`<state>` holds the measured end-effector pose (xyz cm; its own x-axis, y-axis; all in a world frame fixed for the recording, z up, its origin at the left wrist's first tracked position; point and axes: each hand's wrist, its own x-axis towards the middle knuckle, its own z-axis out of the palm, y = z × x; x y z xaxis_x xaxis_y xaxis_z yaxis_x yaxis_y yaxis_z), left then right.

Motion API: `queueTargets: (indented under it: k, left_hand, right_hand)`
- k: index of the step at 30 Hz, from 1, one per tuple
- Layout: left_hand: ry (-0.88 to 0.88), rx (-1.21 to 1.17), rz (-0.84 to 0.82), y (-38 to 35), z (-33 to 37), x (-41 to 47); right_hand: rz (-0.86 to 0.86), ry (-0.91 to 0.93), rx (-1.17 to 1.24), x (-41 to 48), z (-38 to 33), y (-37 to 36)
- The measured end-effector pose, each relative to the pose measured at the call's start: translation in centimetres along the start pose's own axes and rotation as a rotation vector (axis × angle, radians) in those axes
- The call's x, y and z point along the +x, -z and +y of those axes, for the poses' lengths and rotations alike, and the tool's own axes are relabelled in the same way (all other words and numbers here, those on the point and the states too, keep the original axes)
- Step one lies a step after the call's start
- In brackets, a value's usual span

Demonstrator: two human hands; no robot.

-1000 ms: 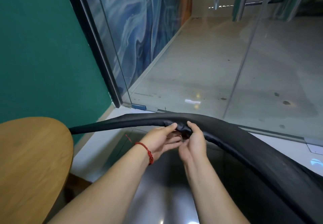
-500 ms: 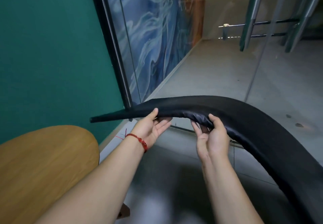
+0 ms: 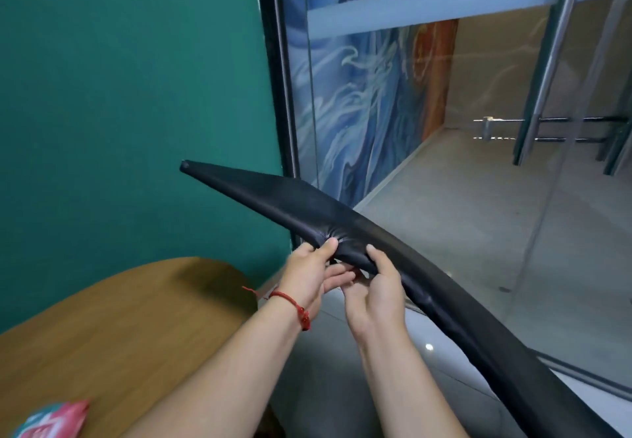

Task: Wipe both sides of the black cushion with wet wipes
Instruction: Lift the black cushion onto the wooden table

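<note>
Two hands side by side, left hand and right hand, each pinching the near edge of the black cushion, thumbs on top, fingers beneath. Held edge-on in the air, right of the surface. Long axis slanting from above the surface's far edge down to its right. Likely wipes, a pink pack, on the surface's near corner; left hand nearer.

Left hand beside right hand, thumbs uppermost
</note>
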<state>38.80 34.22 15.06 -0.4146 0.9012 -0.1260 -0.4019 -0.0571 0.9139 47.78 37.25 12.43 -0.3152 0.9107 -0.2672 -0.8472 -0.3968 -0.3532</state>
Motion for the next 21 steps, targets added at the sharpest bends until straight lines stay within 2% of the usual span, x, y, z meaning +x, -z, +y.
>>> queueTargets:
  k: [8,11,15,18,21]
  left_hand:
    - [-0.052,0.207,0.102,15.2,5.1,-7.3]
    - [-0.112,0.61,0.207,23.8,5.4,-11.6]
    - [-0.043,1.2,0.495,34.9,3.4,-18.0]
    - [0.064,1.382,0.627,41.1,1.3,-21.3]
    - [0.148,1.403,0.645,44.3,-0.5,-22.5]
  right_hand:
    - [-0.087,-0.069,-0.292,-6.1,10.9,-3.2]
    - [-0.12,-0.108,-0.363,-8.7,13.9,-3.5]
    - [-0.127,-0.168,-0.441,-11.4,17.4,-2.3]
    - [-0.147,-0.146,-0.468,-12.8,19.2,-1.1]
    - [-0.165,-0.126,-0.472,-13.7,19.9,-0.2]
